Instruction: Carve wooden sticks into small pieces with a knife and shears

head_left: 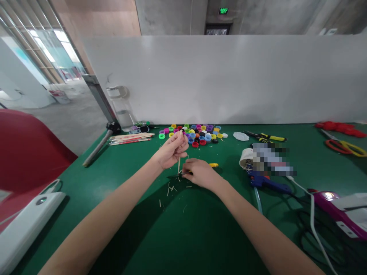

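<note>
My left hand (173, 151) is closed around a thin wooden stick (179, 166), held upright with its top poking out above the fingers. My right hand (200, 173) grips a yellow-handled utility knife (213, 165). The knife's dark blade points left, close to the stick's lower end; whether they touch I cannot tell. Most of the handle is hidden by the fingers. Thin wood shavings (171, 188) lie scattered on the green table (183, 236) below both hands.
Many coloured bottle caps (202, 142) are spread behind my hands. Several wooden sticks (130, 140) lie at the back left. To the right are a white cup (246, 158), a blue glue gun (268, 183), pliers (268, 137), scissors (344, 147) and cables. A white power strip (31, 225) is at left.
</note>
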The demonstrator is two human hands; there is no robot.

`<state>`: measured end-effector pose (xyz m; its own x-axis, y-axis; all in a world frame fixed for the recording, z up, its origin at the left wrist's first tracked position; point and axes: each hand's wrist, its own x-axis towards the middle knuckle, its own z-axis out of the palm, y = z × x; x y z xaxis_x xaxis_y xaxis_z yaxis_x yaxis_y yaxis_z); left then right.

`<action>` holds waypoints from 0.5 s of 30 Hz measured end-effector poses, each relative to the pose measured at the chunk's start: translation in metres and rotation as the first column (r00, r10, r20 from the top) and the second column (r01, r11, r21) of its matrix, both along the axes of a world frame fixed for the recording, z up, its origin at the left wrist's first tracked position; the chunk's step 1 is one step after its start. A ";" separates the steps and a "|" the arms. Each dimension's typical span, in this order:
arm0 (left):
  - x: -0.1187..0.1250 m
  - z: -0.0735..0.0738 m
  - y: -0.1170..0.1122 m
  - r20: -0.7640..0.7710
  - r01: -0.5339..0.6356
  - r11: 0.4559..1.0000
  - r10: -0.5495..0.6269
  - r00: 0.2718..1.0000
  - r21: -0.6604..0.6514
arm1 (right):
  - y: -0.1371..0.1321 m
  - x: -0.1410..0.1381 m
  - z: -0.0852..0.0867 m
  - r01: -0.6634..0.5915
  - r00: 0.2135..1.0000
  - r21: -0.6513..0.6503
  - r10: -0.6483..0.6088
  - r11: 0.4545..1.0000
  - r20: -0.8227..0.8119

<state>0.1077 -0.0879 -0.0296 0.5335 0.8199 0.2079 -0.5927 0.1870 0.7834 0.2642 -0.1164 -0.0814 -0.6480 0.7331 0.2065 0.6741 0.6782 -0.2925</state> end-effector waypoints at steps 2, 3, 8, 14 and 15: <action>-0.003 0.001 0.003 0.028 -0.007 1.000 0.008 1.000 -0.028 | -0.003 0.000 -0.001 0.011 1.000 0.016 -0.011 1.000 -0.004; -0.004 0.002 0.005 0.039 -0.003 0.999 0.004 0.999 -0.042 | -0.005 0.000 -0.002 0.014 1.000 0.020 -0.014 1.000 -0.002; -0.008 0.004 0.007 0.019 -0.015 0.999 0.016 1.000 -0.044 | -0.009 0.000 0.001 -0.023 0.998 0.096 0.018 0.995 0.056; -0.006 0.005 0.002 -0.015 -0.033 0.999 0.032 0.999 -0.042 | -0.015 -0.003 0.005 -0.005 0.995 0.225 -0.018 0.974 0.100; -0.006 0.005 0.002 -0.019 -0.034 0.998 0.033 0.999 -0.043 | -0.016 -0.004 0.006 0.008 0.995 0.227 -0.030 0.974 0.095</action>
